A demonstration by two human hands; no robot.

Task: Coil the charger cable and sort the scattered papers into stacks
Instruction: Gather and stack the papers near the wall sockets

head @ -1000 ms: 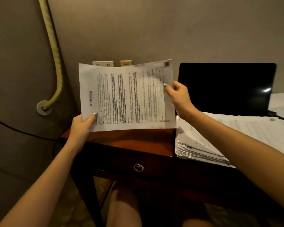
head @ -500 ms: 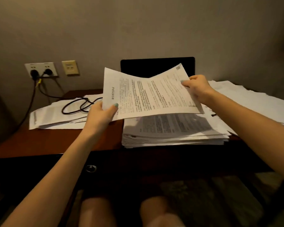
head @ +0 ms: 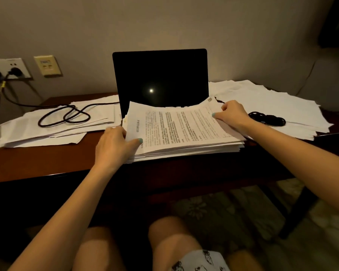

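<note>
Left hand point(head: 115, 147) and right hand point(head: 231, 114) each pinch opposite edges of the sheet point(head: 180, 126) on the stack point(head: 184, 153). Paper probably light, limp and slippery, so a two-edge hold suits.

No writing could be read. The top sheet point(head: 184, 126) of the stack point(head: 186, 151) carried dense printed lines and a bolder heading point(head: 138, 126) along its left edge, all too small and blurred to make out. A square code-like mark point(head: 210, 99) sat at its far right corner. The beige wall plate point(head: 47, 65) bore a faint, illegible marking.
</note>
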